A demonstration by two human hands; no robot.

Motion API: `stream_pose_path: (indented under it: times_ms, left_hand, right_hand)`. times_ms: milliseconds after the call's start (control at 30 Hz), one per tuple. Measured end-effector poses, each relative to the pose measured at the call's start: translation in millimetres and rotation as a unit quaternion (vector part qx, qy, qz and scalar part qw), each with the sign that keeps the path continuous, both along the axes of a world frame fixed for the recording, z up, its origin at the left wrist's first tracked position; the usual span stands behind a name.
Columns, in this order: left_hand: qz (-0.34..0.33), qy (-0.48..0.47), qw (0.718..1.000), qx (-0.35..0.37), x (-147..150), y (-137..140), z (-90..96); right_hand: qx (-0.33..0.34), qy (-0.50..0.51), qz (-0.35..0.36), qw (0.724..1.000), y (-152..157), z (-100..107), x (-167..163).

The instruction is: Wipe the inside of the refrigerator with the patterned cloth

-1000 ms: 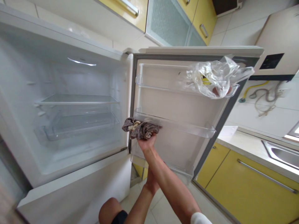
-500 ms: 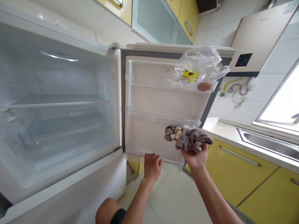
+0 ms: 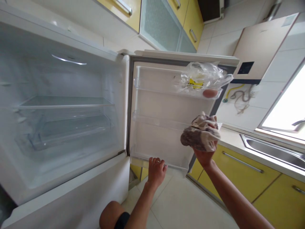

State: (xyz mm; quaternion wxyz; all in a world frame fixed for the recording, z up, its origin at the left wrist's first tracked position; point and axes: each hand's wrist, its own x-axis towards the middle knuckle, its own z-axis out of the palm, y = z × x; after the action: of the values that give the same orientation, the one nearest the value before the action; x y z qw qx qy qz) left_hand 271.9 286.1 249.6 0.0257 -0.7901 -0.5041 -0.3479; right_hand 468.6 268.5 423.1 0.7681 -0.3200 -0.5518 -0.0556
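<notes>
My right hand (image 3: 206, 157) grips a bunched brown-and-cream cloth (image 3: 201, 135) from below, in front of the right part of the open fridge door (image 3: 164, 103). Most of its fingers are hidden under and behind the fabric. Lower down, my left hand (image 3: 156, 171), with a ring on one finger, has its fingers curled over the front rim of the bottom door shelf (image 3: 177, 166). On the top door shelf (image 3: 157, 87) lie a crumpled clear plastic bag (image 3: 202, 71) with a yellow patch and a brown egg (image 3: 210, 93).
To the left, the fridge compartment (image 3: 76, 79) stands open with a glass shelf (image 3: 69, 101) and a clear drawer (image 3: 71, 133). A counter with a steel sink (image 3: 269, 149) is on the right, under a water heater (image 3: 264, 47). Yellow wall cabinets (image 3: 193, 22) hang above the door.
My right hand has raised the cloth slightly and moved it right, turning it so more cream shows. My left hand stays on the bottom shelf rim. The view has shifted a little.
</notes>
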Motion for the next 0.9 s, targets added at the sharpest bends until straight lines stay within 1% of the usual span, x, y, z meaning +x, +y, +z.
stream_pose_path:
  times_ms: [33, 100, 167, 267, 333, 400, 467, 600, 667, 700, 767, 833, 900]
  left_hand:
    - [0.0, -0.002, 1.0, 0.0, 0.3, 0.5, -1.4]
    - [0.001, -0.004, 1.0, 0.001, 1.3, 1.4, -4.0]
    - [0.004, -0.009, 1.0, 0.0, 2.8, 2.0, -5.9]
    - [0.009, -0.02, 1.0, -0.009, 5.5, 2.7, -6.8]
    - [0.011, -0.025, 0.999, -0.018, 6.8, 3.0, -6.3]
    - [0.01, -0.026, 0.999, -0.025, 7.1, 3.1, -5.2]
    - [0.006, -0.027, 0.999, -0.029, 6.5, 2.6, -3.9]
    - [0.004, -0.028, 0.999, -0.039, 4.3, -0.3, -0.7]
    - [0.009, -0.021, 0.998, -0.052, 3.5, -2.4, 1.6]
    - [0.012, -0.016, 0.998, -0.06, 3.1, -3.5, 2.8]
    - [0.014, -0.009, 0.997, -0.078, 2.0, -5.9, 5.5]
    - [0.01, -0.004, 0.996, -0.092, 0.1, -8.5, 8.2]
    - [0.005, -0.001, 0.995, -0.101, -2.5, -11.1, 10.7]
  right_hand:
    - [0.016, -0.073, -0.021, 0.997, 6.5, 2.1, -7.1]
    - [0.064, -0.21, -0.067, 0.973, 22.0, 4.1, -23.0]
    - [0.075, -0.31, -0.056, 0.946, 39.2, 4.4, -42.0]
    - [0.073, -0.417, -0.031, 0.905, 62.5, 7.1, -78.1]
    - [0.093, -0.48, -0.03, 0.872, 72.2, 12.4, -107.3]
    - [0.116, -0.536, -0.046, 0.835, 75.0, 20.4, -139.7]
    - [0.118, -0.582, -0.073, 0.801, 71.0, 30.1, -173.6]
    - [0.074, -0.658, -0.125, 0.739, 57.5, 50.6, -239.2]
    - [0.042, -0.678, -0.163, 0.716, 58.0, 58.7, -269.0]
    - [0.016, -0.683, -0.18, 0.708, 61.1, 61.8, -283.0]
    - [-0.048, -0.682, -0.195, 0.703, 71.5, 66.0, -308.7]
    - [-0.117, -0.678, -0.182, 0.703, 83.0, 68.6, -329.5]
    - [-0.169, -0.681, -0.149, 0.697, 89.7, 70.4, -343.0]
